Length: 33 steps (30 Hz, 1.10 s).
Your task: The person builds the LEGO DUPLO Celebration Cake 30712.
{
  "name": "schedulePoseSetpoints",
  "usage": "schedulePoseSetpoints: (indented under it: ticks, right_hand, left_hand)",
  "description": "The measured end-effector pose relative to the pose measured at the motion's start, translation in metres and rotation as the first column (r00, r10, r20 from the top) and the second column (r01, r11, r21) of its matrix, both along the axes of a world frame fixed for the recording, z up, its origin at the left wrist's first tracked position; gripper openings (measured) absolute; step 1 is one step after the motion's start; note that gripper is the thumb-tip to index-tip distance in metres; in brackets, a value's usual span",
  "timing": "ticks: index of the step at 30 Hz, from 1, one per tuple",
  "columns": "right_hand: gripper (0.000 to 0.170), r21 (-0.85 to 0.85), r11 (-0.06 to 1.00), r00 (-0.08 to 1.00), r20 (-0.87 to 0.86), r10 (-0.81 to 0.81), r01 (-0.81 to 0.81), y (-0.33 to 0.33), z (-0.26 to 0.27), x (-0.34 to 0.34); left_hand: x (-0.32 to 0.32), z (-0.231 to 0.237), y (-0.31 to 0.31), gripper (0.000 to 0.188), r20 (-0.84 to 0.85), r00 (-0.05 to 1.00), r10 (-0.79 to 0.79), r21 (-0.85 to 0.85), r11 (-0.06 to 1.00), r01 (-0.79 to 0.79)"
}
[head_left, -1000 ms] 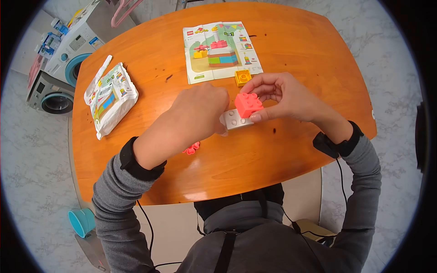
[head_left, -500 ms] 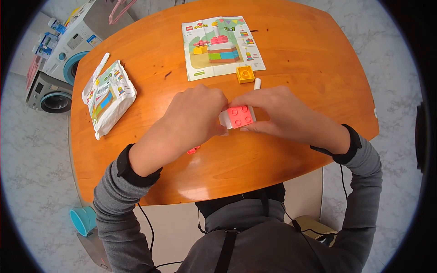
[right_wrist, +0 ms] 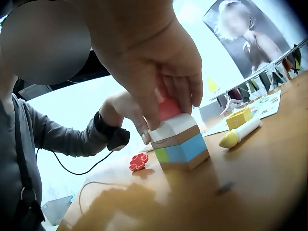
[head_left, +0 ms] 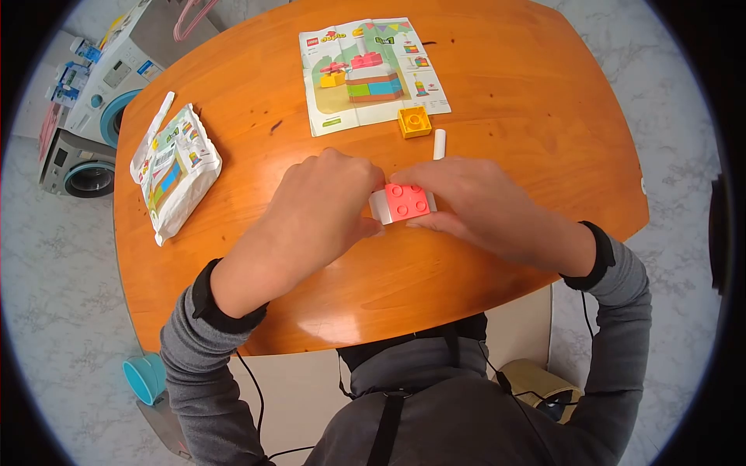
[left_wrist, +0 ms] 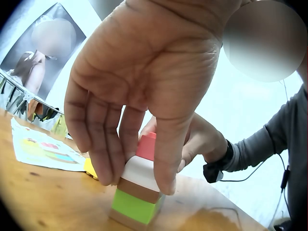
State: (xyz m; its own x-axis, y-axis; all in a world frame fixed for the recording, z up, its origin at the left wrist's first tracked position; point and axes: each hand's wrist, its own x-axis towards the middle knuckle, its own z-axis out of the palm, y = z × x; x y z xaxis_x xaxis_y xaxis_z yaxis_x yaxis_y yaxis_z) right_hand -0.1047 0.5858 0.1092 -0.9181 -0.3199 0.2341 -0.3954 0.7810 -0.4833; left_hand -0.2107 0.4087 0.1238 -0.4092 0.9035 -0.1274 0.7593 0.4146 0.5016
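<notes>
A small stack of toy building bricks stands on the table, with brown layers around a green brick [left_wrist: 132, 204] and a blue brick [right_wrist: 187, 153]. White bricks [left_wrist: 142, 172] with sloped sides top these layers. On the white part sits a pink brick [head_left: 408, 203], its several studs facing up. My left hand [head_left: 311, 206] grips the white part from the left, thumb at the near side and fingers at the far side. From the right, my right hand [head_left: 489, 206] holds the pink brick between thumb and fingers. Its fingertips are partly hidden.
Behind the stack lie a yellow brick [head_left: 414, 122] and a white candle piece [right_wrist: 248, 128] with a yellow tip. A printed instruction sheet [head_left: 334, 93] is farther back. At the left rests a white package [head_left: 175, 171]. A red flower piece [right_wrist: 138, 162] lies near the stack.
The pink brick, held tilted above the white part a second ago, now sits level on it. My right hand has come down with it, and the candle piece has come into view.
</notes>
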Motion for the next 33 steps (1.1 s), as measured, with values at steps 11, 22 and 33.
schedulePoseSetpoints:
  ticks: [11, 22, 33]
  right_hand:
    - [0.033, -0.045, 0.999, 0.973, 0.230, 0.019, -0.009, 0.004, 0.009, -0.007]
    - [0.035, 0.092, 0.991, 0.993, 0.064, 0.095, -0.100, 0.018, 0.020, -0.004]
    - [0.015, 0.403, 0.909, 0.994, 0.053, 0.096, -0.109, 0.056, -0.022, -0.020]
  left_hand:
    - [0.009, -0.007, -0.018, 0.047, -0.040, 0.997, 0.059, -0.026, 0.998, -0.060]
    - [0.022, -0.006, -0.006, 0.045, -0.102, 0.992, 0.075, 0.254, 0.966, -0.047]
    - [0.019, -0.002, -0.001, 0.032, -0.045, 0.994, 0.097, 0.174, 0.981, -0.088]
